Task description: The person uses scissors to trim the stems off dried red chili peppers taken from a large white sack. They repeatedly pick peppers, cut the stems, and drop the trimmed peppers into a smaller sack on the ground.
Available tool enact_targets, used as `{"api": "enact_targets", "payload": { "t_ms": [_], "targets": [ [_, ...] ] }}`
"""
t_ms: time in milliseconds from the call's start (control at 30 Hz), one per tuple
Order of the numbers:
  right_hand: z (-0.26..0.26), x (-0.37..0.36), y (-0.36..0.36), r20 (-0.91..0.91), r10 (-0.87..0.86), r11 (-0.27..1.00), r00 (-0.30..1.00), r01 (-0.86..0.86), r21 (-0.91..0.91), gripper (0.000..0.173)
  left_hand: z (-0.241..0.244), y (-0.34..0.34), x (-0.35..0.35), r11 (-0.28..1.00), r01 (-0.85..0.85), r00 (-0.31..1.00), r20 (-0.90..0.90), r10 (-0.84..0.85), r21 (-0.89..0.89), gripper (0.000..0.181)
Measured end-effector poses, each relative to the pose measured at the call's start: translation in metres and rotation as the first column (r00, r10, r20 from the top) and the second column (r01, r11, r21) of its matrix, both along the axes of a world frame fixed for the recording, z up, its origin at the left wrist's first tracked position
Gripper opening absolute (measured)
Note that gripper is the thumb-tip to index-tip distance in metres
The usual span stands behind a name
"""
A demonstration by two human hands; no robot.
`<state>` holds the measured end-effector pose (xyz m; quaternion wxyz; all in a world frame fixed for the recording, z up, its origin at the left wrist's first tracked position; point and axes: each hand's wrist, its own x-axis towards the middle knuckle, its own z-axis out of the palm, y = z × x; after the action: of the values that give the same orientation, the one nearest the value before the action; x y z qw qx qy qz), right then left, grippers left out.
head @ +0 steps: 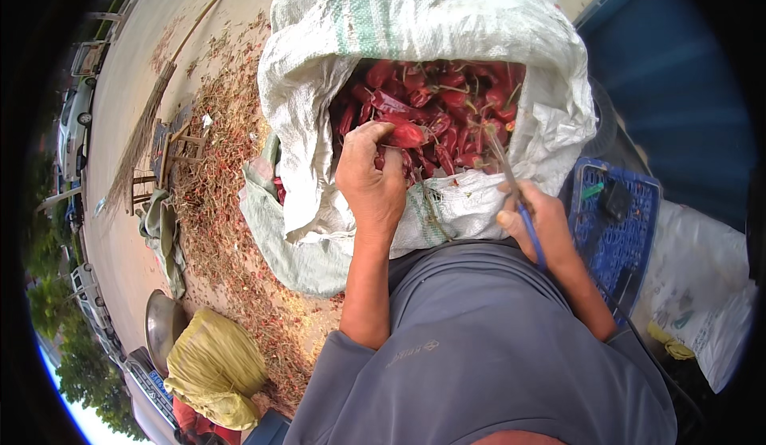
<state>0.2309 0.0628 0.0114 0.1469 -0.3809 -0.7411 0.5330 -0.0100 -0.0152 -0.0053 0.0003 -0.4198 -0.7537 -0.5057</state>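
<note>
A white woven sack (431, 23) with its mouth rolled back lies open before me, full of dried red chili peppers (449, 119). Over its opening, my left hand (372, 172) grips a red chili pepper (407, 135) between thumb and fingers, the cut or stem end pointing right. My right hand (546, 220) holds a pair of scissors (530, 229) with blue handles. Their blades reach up over the peppers at the right side of the sack mouth, apart from the held pepper. Whether the blades are touching a stem is too blurred to tell.
Chili stems and scraps (221, 205) litter the ground at left, near a long twig broom (149, 104) and a small wooden stool (164, 157). A metal basin (164, 325) stands beside a yellow sack (215, 361). At right are a blue plastic basket (616, 223) and a blue panel (670, 86).
</note>
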Motion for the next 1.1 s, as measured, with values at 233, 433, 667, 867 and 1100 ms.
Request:
{"api": "enact_targets", "payload": {
  "t_ms": [233, 433, 667, 867, 1100],
  "targets": [
    [0.007, -0.021, -0.001, -0.253, -0.244, 0.865, 0.936, 0.091, -0.494, 0.055, 0.012, 0.004, 0.033, 0.959, 0.274, 0.884, -0.410, -0.224, 0.068, 0.032],
    [0.012, -0.021, 0.008, -0.402, -0.338, 0.843, 0.851, 0.084, -0.532, 0.048, 0.004, 0.015, 0.041, 0.939, 0.342, 0.795, -0.545, -0.266, 0.042, 0.026],
    [0.004, -0.017, 0.015, -0.332, -0.298, 0.861, 0.895, 0.102, -0.498, 0.052, -0.003, 0.016, 0.053, 0.909, 0.417, 0.763, -0.547, -0.345, 0.008, 0.027],
    [0.010, -0.020, 0.010, -0.252, -0.252, 0.955, 0.935, 0.197, -0.223, 0.044, 0.008, 0.011, 0.058, 0.961, 0.276, 0.890, -0.372, -0.265, -0.025, 0.037],
    [0.007, -0.017, 0.008, -0.188, -0.014, 0.975, 0.982, 0.055, 0.214, 0.044, 0.034, 0.010, 0.051, 0.917, 0.400, 0.658, 0.691, -0.299, 0.017, 0.048]
  ]
}}
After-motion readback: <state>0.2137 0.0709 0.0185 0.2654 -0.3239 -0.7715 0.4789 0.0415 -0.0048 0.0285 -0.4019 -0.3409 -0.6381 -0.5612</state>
